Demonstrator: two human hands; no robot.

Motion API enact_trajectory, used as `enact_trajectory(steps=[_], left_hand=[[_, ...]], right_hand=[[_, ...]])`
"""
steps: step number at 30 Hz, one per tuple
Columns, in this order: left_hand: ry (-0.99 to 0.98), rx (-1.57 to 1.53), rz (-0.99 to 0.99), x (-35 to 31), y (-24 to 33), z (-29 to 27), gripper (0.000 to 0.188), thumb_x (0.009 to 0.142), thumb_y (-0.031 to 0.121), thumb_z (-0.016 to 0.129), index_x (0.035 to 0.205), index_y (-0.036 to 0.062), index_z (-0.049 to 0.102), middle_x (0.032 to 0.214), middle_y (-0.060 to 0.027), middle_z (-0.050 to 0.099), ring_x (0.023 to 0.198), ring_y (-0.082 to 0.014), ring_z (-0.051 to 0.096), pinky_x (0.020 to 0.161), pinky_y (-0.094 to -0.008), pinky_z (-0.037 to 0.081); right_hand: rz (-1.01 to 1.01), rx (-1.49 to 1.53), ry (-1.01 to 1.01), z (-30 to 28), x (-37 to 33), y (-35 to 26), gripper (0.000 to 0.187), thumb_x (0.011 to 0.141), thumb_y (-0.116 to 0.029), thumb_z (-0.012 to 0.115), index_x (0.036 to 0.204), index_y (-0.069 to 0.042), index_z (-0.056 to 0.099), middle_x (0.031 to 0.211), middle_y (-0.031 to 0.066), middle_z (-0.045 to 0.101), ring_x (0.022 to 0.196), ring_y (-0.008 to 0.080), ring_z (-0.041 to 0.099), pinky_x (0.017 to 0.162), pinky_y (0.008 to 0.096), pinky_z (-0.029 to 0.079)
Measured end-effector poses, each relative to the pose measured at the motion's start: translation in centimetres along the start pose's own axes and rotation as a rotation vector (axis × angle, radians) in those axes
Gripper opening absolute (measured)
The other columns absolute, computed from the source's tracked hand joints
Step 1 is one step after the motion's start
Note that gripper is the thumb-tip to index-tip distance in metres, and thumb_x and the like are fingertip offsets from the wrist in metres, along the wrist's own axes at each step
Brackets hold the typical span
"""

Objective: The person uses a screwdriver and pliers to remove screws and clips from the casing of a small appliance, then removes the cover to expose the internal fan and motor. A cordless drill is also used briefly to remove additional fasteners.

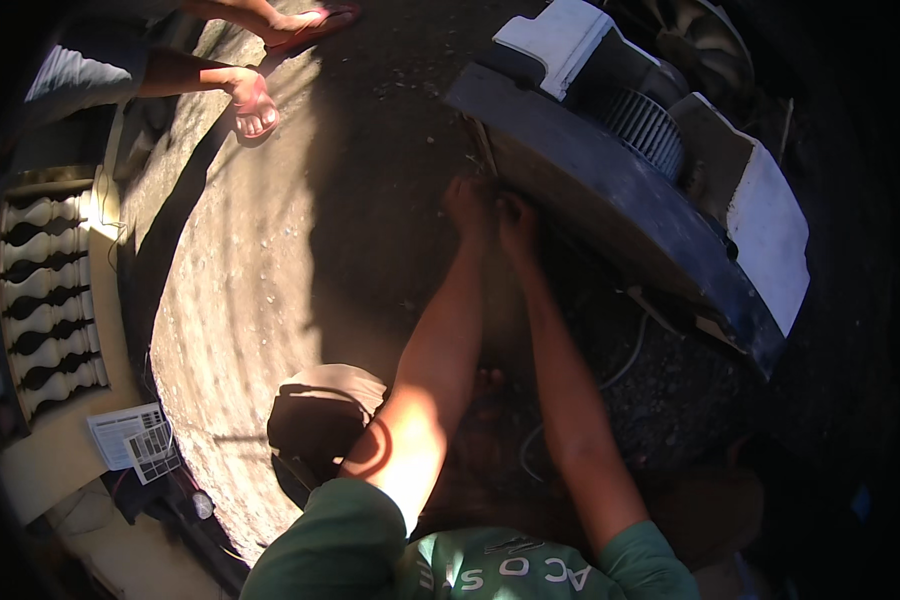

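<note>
An opened air conditioner (pixel 610 185) lies tilted on the ground at the upper right, its long dark metal side facing me. Inside it a ribbed blower wheel (pixel 642 130) shows between white housing pieces (pixel 770 225). Both my arms reach forward to its near left end, in deep shade. My left hand (pixel 465 208) is closed, just beside that end. Close to its right, my right hand (pixel 515 222) is curled with fingers bent, next to the metal side. A thin strip (pixel 484 148) runs down toward both hands. Shadow hides what the fingers hold, if anything.
A person in red flip-flops (pixel 255 112) stands at the upper left. A baluster railing (pixel 50 285) and a printed sheet (pixel 125 438) are at the left. A fan (pixel 710 50) sits behind the unit. A thin cable (pixel 638 348) curves over the ground near my right forearm.
</note>
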State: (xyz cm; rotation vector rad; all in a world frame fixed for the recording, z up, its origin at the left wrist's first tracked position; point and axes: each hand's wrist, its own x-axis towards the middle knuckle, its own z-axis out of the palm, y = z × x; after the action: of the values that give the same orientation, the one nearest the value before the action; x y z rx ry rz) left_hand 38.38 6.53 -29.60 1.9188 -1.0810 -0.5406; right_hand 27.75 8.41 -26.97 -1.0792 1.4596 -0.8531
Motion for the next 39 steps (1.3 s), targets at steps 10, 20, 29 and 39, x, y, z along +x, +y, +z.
enact_trajectory(steps=[10,20,29,39], left_hand=[[-0.141,-0.080,0.115,2.1,1.3,-2.4,0.033,0.086,0.021,0.068,0.112,0.0002,0.068,0.105,-0.0206,0.071,0.100,-0.0330,0.069,0.088,-0.0391,0.053],[-0.915,0.553,0.317,9.1,-1.7,-7.0,0.034,0.085,0.026,0.067,0.110,0.0022,0.068,0.106,-0.0212,0.069,0.101,-0.0399,0.066,0.085,-0.0449,0.053],[-0.667,0.028,0.184,6.7,-0.4,-4.5,0.031,0.086,0.021,0.068,0.107,-0.0015,0.071,0.096,-0.0198,0.073,0.088,-0.0255,0.072,0.080,-0.0368,0.054],[-0.402,-0.137,-0.031,2.6,1.7,-2.5,0.025,0.086,0.016,0.068,0.098,-0.0043,0.072,0.090,-0.0193,0.073,0.082,-0.0216,0.071,0.077,-0.0360,0.053]], right_hand=[[0.344,0.654,0.196,4.0,1.9,0.8,0.038,0.096,-0.023,0.060,0.126,0.000,0.062,0.113,0.0136,0.067,0.088,0.0202,0.065,0.072,0.0348,0.053],[0.595,0.789,0.063,3.6,1.6,-3.8,0.013,0.096,-0.023,0.059,0.102,-0.013,0.064,0.087,0.0015,0.067,0.077,0.0127,0.065,0.064,0.0310,0.049],[0.150,-0.078,0.152,4.0,2.3,0.1,0.020,0.096,-0.019,0.057,0.107,-0.005,0.064,0.101,0.0108,0.068,0.085,0.0250,0.067,0.075,0.0379,0.053],[-0.068,-0.027,0.301,4.3,0.8,0.7,0.029,0.092,-0.019,0.062,0.108,0.004,0.068,0.103,0.0225,0.071,0.099,0.0335,0.069,0.090,0.0402,0.051]])
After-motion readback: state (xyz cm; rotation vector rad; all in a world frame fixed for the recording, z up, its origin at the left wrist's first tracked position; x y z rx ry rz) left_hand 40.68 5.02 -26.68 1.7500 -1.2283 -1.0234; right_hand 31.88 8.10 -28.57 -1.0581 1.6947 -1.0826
